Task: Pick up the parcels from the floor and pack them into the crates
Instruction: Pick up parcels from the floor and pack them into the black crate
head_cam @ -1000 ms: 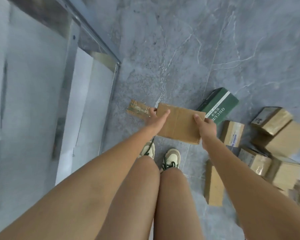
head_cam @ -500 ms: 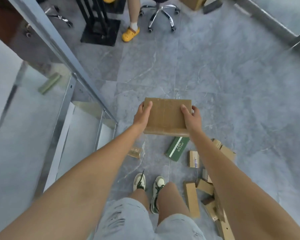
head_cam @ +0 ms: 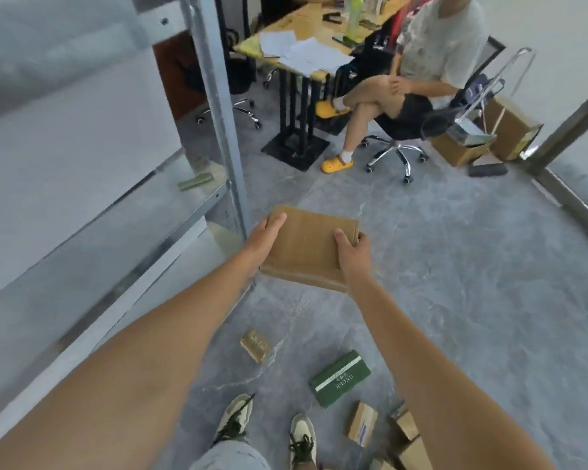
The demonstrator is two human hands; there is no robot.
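Note:
I hold a flat brown cardboard parcel (head_cam: pixel 308 247) in front of me at waist height, above the floor. My left hand (head_cam: pixel 264 237) grips its left edge and my right hand (head_cam: pixel 352 254) grips its right edge. Below on the grey floor lie a green box with a white stripe (head_cam: pixel 341 377), a small taped brown parcel (head_cam: pixel 256 345), and several more brown parcels (head_cam: pixel 362 424) at the bottom right, partly hidden by my right arm. No crate is plainly visible.
A metal shelving rack (head_cam: pixel 218 106) with pale shelves fills the left side. Ahead a person sits on a wheeled office chair (head_cam: pixel 396 152) beside a desk (head_cam: pixel 296 52). Cardboard boxes (head_cam: pixel 462 149) stand at the far right. My feet (head_cam: pixel 269 432) are at the bottom.
I have stood up from a crouch, lifting the brown parcel off the floor with both hands. The view has risen to show the rack, desk and seated person.

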